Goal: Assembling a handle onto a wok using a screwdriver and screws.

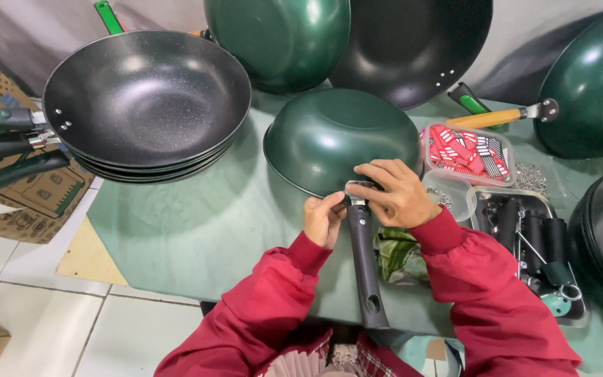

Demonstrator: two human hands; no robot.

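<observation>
**Handle seating at the wok rim**

Red sleeves (455, 279) frame the work. Left hand (322, 218) pinches the handle's metal bracket (354, 194); right hand (393, 194) closes over the joint from above. Black handle (364, 265) points toward the person, butted against the overturned green wok (336, 139) on the green table (197, 223). Best practice, as judged: keep the bracket flush and aligned before fastening.

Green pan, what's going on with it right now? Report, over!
Left hand and right hand both at the joint where the black handle meets the upturned green pan. Handle points back toward the person. Parts tray sits right; nothing blocking.
</observation>
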